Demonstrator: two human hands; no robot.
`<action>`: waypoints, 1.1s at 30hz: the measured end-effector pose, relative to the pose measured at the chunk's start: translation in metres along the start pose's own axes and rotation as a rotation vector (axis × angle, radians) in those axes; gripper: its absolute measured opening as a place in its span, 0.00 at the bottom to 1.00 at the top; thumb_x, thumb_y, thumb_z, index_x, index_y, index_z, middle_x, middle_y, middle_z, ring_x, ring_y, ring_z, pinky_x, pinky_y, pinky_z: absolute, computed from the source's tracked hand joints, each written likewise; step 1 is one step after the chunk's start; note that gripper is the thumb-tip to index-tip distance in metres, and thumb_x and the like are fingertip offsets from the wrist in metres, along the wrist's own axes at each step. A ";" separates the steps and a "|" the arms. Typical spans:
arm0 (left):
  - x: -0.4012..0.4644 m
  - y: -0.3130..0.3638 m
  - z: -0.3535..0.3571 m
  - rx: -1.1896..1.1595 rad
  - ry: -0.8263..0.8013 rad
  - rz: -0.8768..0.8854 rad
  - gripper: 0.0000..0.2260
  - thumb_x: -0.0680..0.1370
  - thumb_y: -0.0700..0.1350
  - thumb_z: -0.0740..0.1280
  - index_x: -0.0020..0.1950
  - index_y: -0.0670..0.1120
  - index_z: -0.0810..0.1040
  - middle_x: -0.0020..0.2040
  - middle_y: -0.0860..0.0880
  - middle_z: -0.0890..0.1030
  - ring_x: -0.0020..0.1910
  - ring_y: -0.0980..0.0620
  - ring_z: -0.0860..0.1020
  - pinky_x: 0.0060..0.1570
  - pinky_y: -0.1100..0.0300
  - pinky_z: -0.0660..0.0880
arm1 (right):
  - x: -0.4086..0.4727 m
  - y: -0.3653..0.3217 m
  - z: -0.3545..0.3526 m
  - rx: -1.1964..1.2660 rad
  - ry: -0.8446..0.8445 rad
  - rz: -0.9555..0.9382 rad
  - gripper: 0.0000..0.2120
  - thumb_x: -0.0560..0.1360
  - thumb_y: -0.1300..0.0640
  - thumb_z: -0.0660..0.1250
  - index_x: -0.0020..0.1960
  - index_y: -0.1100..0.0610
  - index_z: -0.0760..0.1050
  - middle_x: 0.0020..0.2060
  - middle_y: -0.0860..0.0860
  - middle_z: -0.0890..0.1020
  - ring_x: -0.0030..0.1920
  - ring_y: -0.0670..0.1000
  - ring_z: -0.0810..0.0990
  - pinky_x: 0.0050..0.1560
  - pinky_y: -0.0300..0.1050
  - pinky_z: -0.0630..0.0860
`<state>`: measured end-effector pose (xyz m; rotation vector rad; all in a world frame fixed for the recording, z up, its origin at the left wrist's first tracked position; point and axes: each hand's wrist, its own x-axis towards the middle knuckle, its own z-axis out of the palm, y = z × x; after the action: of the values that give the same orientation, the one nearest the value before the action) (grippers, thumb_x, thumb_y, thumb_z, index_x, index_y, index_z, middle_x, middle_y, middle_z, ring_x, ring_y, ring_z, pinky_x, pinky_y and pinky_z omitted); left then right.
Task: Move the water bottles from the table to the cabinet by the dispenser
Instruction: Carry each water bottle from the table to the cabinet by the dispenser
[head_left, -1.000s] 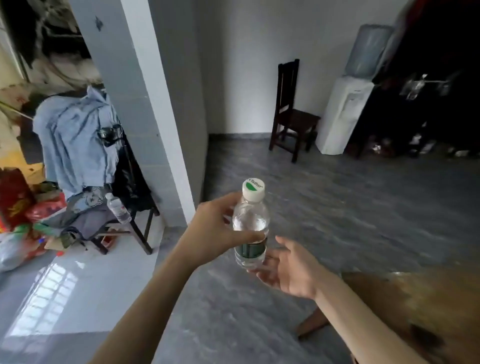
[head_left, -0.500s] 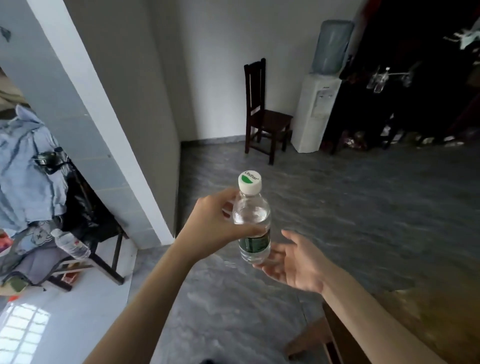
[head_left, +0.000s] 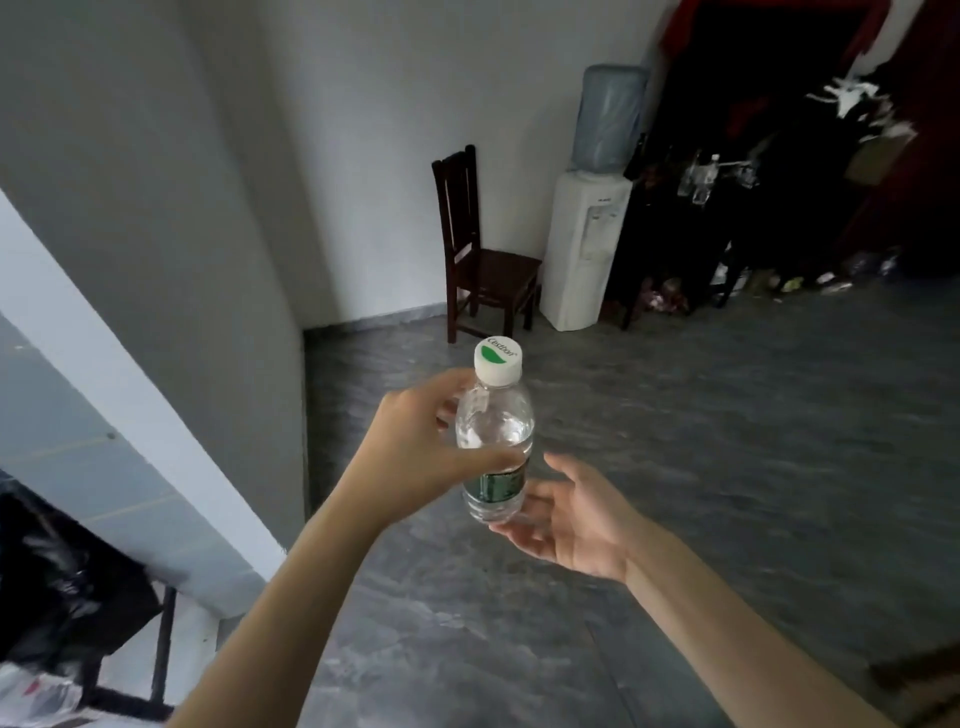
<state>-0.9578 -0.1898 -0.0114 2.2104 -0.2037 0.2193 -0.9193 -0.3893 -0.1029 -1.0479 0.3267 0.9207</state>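
1. The left hand (head_left: 415, 447) has its grip clamped on the water bottle (head_left: 494, 441), held in mid-air over the floor; the right hand (head_left: 576, 519) lies spread, fingers under the base.
2. The carry likely goes best with the base supported, heading for the dark cabinet (head_left: 691, 228) beside the dispenser (head_left: 587, 244).
3. The bottle's long axis is near upright, its cap (head_left: 497, 360) on top.

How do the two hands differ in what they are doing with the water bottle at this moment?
The left hand wraps the water bottle around its upper body in a closed grip, while the right hand lies open. The left hand comes in from the side; the right hand sits palm up below the base, only its fingertips near the bottle. Both are bare and reach forward at mid-frame.
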 end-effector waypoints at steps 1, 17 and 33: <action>0.015 -0.004 -0.003 -0.002 -0.013 0.016 0.28 0.64 0.56 0.81 0.63 0.55 0.80 0.49 0.63 0.83 0.48 0.66 0.80 0.48 0.73 0.73 | 0.008 -0.010 0.002 0.011 0.002 -0.010 0.30 0.81 0.42 0.53 0.67 0.66 0.72 0.60 0.64 0.81 0.60 0.61 0.78 0.51 0.48 0.78; 0.215 -0.034 0.052 -0.055 -0.209 0.161 0.26 0.65 0.48 0.83 0.58 0.60 0.76 0.45 0.69 0.78 0.48 0.77 0.76 0.45 0.82 0.70 | 0.092 -0.137 -0.067 0.186 0.154 -0.129 0.30 0.81 0.42 0.54 0.64 0.68 0.75 0.61 0.65 0.79 0.60 0.62 0.78 0.53 0.50 0.78; 0.461 0.033 0.207 -0.069 -0.404 0.280 0.22 0.65 0.55 0.81 0.56 0.65 0.78 0.47 0.65 0.82 0.49 0.70 0.79 0.46 0.77 0.71 | 0.120 -0.317 -0.248 0.297 0.293 -0.196 0.32 0.80 0.39 0.53 0.66 0.65 0.74 0.59 0.62 0.82 0.60 0.61 0.80 0.47 0.48 0.79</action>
<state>-0.4997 -0.4061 -0.0033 2.1321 -0.7334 -0.0856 -0.5553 -0.5986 -0.1114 -0.9191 0.5754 0.5230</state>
